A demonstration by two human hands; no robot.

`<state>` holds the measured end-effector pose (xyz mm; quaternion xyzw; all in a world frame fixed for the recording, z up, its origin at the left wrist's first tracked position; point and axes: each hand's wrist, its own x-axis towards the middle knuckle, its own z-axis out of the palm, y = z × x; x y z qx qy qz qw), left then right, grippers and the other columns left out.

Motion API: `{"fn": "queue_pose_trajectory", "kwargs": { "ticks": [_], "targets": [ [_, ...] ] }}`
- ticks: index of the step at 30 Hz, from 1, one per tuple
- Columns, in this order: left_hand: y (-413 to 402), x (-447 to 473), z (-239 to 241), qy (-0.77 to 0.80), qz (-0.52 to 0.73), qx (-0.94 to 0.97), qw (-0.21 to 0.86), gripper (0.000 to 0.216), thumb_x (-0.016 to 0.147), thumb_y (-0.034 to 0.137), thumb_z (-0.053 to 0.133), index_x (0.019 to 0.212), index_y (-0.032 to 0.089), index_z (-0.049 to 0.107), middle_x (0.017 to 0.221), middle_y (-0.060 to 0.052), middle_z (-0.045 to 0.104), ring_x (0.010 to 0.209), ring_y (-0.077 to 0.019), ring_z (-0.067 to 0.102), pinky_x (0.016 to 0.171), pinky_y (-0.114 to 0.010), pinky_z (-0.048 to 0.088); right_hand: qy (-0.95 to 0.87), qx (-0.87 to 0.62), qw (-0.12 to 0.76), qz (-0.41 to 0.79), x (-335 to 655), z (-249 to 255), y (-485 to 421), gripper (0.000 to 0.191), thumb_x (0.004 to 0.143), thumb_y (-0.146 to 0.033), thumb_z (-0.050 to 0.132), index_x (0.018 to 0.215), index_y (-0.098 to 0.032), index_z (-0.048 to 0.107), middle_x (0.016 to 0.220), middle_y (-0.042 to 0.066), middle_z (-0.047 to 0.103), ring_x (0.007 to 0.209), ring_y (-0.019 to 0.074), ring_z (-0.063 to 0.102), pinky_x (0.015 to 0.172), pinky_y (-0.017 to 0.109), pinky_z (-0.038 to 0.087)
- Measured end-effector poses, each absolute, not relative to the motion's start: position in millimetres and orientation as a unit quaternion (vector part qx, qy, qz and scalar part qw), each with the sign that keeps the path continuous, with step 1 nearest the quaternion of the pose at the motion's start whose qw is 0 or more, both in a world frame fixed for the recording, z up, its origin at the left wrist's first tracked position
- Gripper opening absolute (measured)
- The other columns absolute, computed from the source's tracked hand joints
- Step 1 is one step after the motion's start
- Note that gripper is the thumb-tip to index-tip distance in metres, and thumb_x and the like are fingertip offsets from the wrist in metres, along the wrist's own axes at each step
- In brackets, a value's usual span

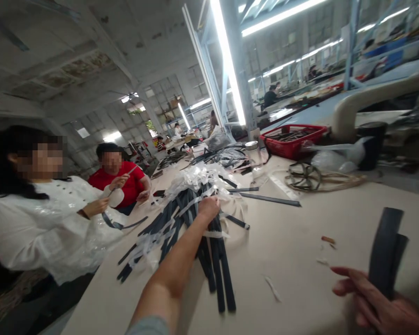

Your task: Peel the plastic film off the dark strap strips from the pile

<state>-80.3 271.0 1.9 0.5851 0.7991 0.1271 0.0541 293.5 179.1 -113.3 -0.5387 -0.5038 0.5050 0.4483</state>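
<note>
My left hand (209, 208) reaches far out over the table and closes on a heap of dark straps (199, 223) mixed with clear plastic wrap (195, 179). Its fingers curl down into the pile. My right hand (377, 302) is at the lower right and grips two dark straps (386, 251) that stand upright from it. More loose straps (265, 199) lie beyond the heap.
Two people sit at the left side of the beige table (282, 251); the nearer one, in white, handles a strap. A red basket (293, 139), a jar (253, 153), a wire wheel (303, 177) and a sewing machine arm (370, 100) stand at the far right.
</note>
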Motion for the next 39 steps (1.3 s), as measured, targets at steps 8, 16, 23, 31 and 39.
{"fn": "queue_pose_trajectory", "kwargs": {
  "ticks": [8, 16, 23, 31, 39],
  "targets": [
    [149, -64, 0, 0.731, 0.298, 0.586, 0.185, 0.029, 0.088, 0.041, 0.049, 0.073, 0.020, 0.063, 0.066, 0.000, 0.069, 0.065, -0.0158, 0.065, 0.063, -0.026, 0.048, -0.456, -0.440, 0.391, 0.668, 254, -80, 141, 0.056, 0.074, -0.072, 0.060, 0.090, -0.019, 0.072, 0.065, 0.004, 0.066, 0.037, 0.0112, 0.040, 0.037, 0.027, 0.040],
    [70, -3, -40, 0.597, 0.519, 0.341, 0.508, 0.031, 0.075, 0.047, 0.073, 0.080, 0.018, 0.063, 0.070, -0.004, 0.071, 0.061, -0.0157, 0.066, 0.062, -0.026, 0.051, -0.480, -0.357, 0.287, 0.748, 192, -47, 123, 0.050, 0.087, -0.058, 0.053, 0.103, -0.013, 0.067, 0.082, 0.006, 0.071, 0.044, 0.0071, 0.031, 0.040, 0.021, 0.044],
    [63, 31, -45, 0.547, 0.501, 0.358, 0.567, 0.032, 0.069, 0.045, 0.080, 0.078, 0.017, 0.068, 0.065, -0.003, 0.069, 0.060, -0.0155, 0.063, 0.064, -0.028, 0.051, -0.512, -0.350, 0.334, 0.710, 165, -54, 141, 0.034, 0.074, -0.047, 0.068, 0.074, -0.014, 0.062, 0.061, -0.002, 0.055, 0.048, 0.0095, 0.048, 0.041, 0.019, 0.043],
    [65, 37, -41, 0.542, 0.392, 0.415, 0.616, 0.031, 0.074, 0.041, 0.076, 0.081, 0.012, 0.074, 0.063, -0.005, 0.069, 0.054, -0.0137, 0.060, 0.061, -0.027, 0.049, -0.565, -0.374, 0.396, 0.619, 172, -49, 138, 0.026, 0.074, -0.041, 0.069, 0.071, -0.017, 0.059, 0.054, -0.005, 0.050, 0.045, 0.0106, 0.046, 0.041, 0.021, 0.041],
    [81, 34, -43, 0.525, 0.526, 0.307, 0.594, 0.031, 0.064, 0.039, 0.086, 0.070, 0.012, 0.073, 0.068, -0.004, 0.072, 0.064, -0.0121, 0.065, 0.070, -0.023, 0.054, -0.592, -0.346, 0.383, 0.619, 213, -56, 127, 0.056, 0.095, -0.066, 0.038, 0.112, -0.017, 0.058, 0.090, 0.006, 0.068, 0.047, 0.0108, 0.046, 0.042, 0.024, 0.043]
  ]
}}
